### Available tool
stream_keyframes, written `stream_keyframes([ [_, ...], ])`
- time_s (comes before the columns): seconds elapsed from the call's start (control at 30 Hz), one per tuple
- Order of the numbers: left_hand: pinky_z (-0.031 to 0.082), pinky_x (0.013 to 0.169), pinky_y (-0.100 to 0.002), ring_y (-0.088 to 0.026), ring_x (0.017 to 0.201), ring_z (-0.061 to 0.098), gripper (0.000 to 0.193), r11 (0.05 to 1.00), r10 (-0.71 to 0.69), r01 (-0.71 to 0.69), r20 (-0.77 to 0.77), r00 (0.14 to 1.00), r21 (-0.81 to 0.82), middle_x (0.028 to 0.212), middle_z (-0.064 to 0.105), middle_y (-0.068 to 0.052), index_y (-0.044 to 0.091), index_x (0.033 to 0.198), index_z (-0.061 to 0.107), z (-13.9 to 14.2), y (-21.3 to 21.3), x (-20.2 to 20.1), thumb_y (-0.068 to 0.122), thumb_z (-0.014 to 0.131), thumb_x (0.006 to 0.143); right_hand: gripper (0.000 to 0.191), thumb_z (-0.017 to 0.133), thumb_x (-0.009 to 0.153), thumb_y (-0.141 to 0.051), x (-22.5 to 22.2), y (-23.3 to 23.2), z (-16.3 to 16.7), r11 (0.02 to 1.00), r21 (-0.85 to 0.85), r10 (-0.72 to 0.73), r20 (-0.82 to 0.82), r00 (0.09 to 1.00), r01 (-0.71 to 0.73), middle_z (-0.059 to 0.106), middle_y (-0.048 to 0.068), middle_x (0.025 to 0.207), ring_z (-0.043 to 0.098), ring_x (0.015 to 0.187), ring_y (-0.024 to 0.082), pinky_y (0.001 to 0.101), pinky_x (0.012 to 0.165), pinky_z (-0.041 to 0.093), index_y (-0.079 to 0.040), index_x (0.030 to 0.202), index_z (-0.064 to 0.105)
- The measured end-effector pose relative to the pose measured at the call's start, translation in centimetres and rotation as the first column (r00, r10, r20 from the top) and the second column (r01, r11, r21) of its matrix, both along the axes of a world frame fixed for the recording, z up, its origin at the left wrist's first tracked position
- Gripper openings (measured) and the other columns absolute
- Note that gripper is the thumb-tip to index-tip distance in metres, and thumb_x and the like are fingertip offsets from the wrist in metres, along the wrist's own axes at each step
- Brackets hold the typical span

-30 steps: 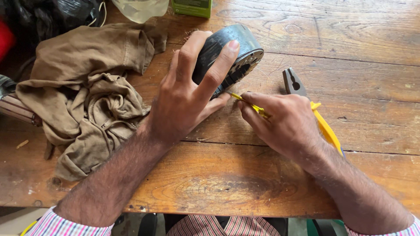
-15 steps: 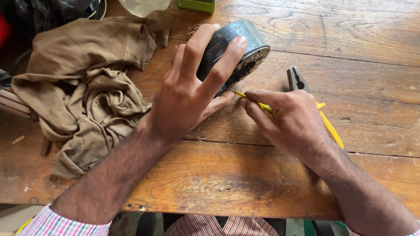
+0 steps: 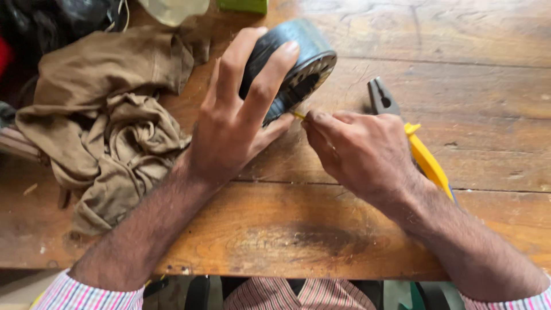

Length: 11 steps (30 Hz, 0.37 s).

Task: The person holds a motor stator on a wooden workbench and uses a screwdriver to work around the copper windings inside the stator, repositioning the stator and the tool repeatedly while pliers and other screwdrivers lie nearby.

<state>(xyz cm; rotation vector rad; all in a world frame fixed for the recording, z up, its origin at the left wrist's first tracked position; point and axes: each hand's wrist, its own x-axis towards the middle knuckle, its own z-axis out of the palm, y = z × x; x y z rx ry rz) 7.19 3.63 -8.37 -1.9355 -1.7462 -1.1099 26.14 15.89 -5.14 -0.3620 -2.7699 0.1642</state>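
Note:
My left hand (image 3: 238, 120) grips a dark round metal part (image 3: 298, 60) that stands tilted on its edge on the wooden table (image 3: 459, 63). Two fingers lie over its curved top and the thumb presses its lower face. My right hand (image 3: 361, 149) pinches a thin yellow tool (image 3: 298, 116), whose tip points at the part's ribbed open face. Most of that tool is hidden inside my fist.
Pliers with yellow handles (image 3: 422, 152) lie on the table just behind my right hand, jaws (image 3: 380, 97) pointing away. A crumpled brown cloth (image 3: 109, 120) covers the left side. A pale plastic object (image 3: 172, 8) and a green box (image 3: 244, 4) sit at the far edge.
My right hand has slid along the yellow tool toward the part, so less of the tool shows. The left hand keeps its grip on the part.

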Motion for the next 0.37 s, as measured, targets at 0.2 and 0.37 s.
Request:
stream_keyframes([
  [0.2, 0.051, 0.120, -0.049, -0.040, 0.142, 0.048, 0.103, 1.000, 0.004, -0.003, -0.042, 0.999, 0.013, 0.154, 0.034, -0.019, 0.017, 0.157, 0.036, 0.8, 0.4, -0.1, 0.017, 0.104, 0.081, 0.016, 0.066, 0.098, -0.027, 0.6, -0.2, 0.9, 0.989, -0.121, -0.077, 0.100, 0.992, 0.089, 0.071, 0.010, 0.065, 0.067, 0.050, 0.027, 0.0447, 0.044, 0.050, -0.013, 0.100, 0.074],
  [0.37, 0.052, 0.120, -0.048, -0.040, 0.142, 0.048, 0.101, 1.000, -0.008, 0.008, -0.015, 1.000, 0.006, 0.154, 0.032, -0.020, 0.018, 0.157, 0.035, 0.3, 0.2, -0.1, 0.017, 0.103, 0.082, 0.019, 0.068, 0.098, -0.034, 0.0, -0.2, -0.1, 0.960, -0.190, -0.167, 0.196, 0.966, 0.204, 0.071, 0.010, 0.063, 0.070, 0.053, 0.026, 0.0442, 0.051, 0.055, -0.019, 0.104, 0.077],
])
